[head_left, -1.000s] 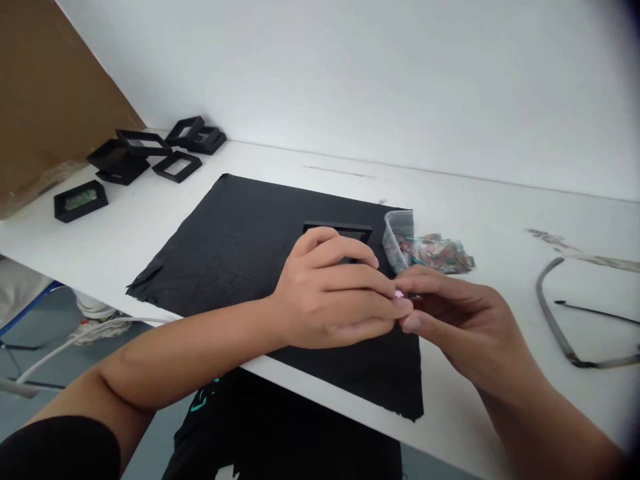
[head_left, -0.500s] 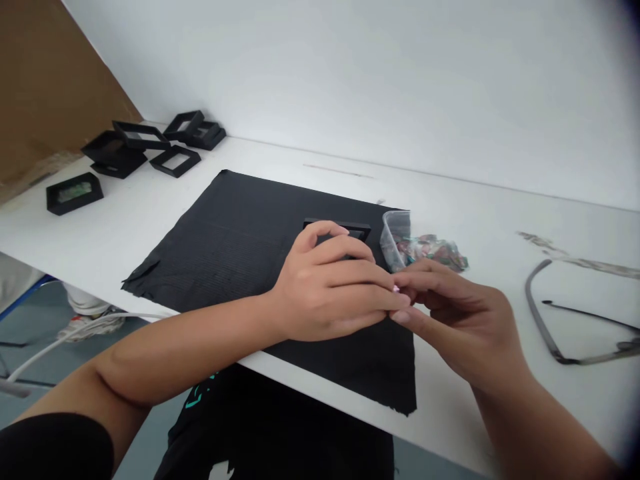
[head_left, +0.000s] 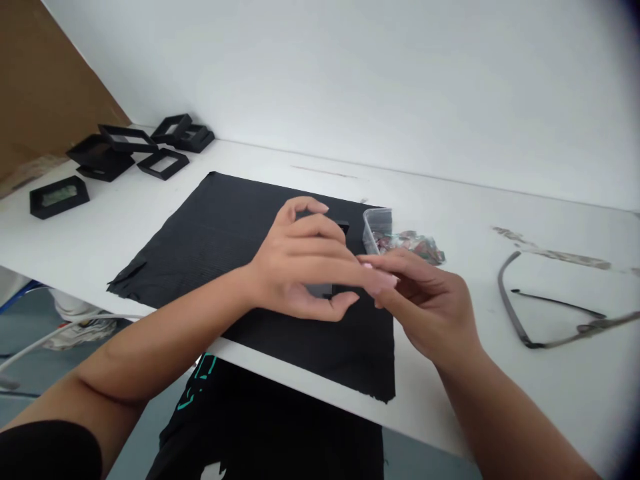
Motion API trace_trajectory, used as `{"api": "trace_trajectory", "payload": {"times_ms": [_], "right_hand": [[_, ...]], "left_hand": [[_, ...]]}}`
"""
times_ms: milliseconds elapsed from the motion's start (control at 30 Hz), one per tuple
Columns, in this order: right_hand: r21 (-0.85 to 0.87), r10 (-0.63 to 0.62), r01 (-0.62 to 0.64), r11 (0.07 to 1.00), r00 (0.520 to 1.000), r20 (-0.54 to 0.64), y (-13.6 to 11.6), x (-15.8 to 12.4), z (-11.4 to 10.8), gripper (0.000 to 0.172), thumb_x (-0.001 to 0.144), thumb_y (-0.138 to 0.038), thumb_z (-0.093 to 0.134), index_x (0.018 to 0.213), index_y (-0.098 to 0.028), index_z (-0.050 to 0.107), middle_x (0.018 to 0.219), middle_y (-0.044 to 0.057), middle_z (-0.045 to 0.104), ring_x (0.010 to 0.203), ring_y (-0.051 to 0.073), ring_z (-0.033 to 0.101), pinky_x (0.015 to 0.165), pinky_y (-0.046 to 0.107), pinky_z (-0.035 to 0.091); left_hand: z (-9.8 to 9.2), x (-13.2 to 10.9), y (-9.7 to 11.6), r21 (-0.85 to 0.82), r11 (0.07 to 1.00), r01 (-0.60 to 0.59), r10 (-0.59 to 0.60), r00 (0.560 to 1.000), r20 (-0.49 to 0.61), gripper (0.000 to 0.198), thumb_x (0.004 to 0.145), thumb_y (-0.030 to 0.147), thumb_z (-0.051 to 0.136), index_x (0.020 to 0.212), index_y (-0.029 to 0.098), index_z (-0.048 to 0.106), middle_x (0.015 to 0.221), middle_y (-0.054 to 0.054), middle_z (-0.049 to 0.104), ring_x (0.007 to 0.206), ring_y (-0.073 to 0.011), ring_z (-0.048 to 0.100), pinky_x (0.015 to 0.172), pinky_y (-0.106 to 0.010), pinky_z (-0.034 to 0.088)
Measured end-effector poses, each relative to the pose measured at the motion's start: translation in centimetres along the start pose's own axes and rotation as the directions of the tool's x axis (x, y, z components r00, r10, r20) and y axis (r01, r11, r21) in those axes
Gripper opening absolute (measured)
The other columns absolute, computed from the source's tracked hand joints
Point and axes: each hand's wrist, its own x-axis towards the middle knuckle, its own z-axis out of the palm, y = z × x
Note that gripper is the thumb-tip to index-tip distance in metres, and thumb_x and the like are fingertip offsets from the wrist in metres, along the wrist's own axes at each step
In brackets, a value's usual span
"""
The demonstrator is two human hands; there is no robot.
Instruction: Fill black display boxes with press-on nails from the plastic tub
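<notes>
Fingertips (head_left: 380, 280) touching, left hand (head_left: 303, 260) arched, thumb (head_left: 345, 304) apart, right hand (head_left: 433, 300) curled

Frames (head_left: 107, 162) left of mat (head_left: 225, 233), tub (head_left: 369, 231) at right edge, glasses (head_left: 534, 345) farther right

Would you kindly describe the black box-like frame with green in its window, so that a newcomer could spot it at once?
On the long white table, start from the large black sheet and look left, to the scattered black rectangular frames. The black box-like frame lies farthest left, slightly apart from the others. It alone shows green in its window.
</notes>
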Motion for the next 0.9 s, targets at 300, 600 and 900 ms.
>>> {"api": "trace_trajectory", "payload": {"times_ms": [300,600,900], "right_hand": [[-0.276,-0.177,0.189,0.942,0.982,0.069,0.3,-0.2,0.8,0.028,0.089,-0.022,0.070,0.116,-0.029,0.072,0.075,-0.002,0.056,0.069,0.012,0.054,0.058,0.025,0.049],[-0.659,0.013,0.223,0.719,0.943,0.333,1.5,1.1,3.7,0.029,0.094,-0.035,0.063,0.118,-0.020,0.072,0.094,0.005,0.069,0.071,0.015,0.061,0.063,0.030,0.049],[-0.707,0.056,0.193,0.680,0.948,0.313,1.9,2.3,4.3,0.026,0.091,-0.038,0.066,0.109,-0.022,0.074,0.075,0.002,0.062,0.061,0.016,0.055,0.056,0.030,0.038]], "left_hand": [[-0.2,-0.8,-3.8,-0.205,0.970,0.131,-0.181,0.951,-0.249,0.039,0.090,0.040,0.058,0.128,0.029,0.057,0.077,0.002,0.064,0.065,-0.0139,0.062,0.065,-0.031,0.054],[-0.7,-0.5,-2.3,-0.086,0.973,0.215,-0.229,0.944,-0.237,0.020,0.096,0.021,0.049,0.094,0.026,0.068,0.073,0.002,0.069,0.069,-0.0124,0.062,0.074,-0.035,0.048],[-0.2,-0.4,-1.8,-0.064,0.981,0.185,-0.194,0.964,-0.185,0.017,0.084,0.018,0.053,0.085,0.026,0.068,0.068,0.006,0.071,0.065,-0.0121,0.061,0.074,-0.034,0.045]]}}
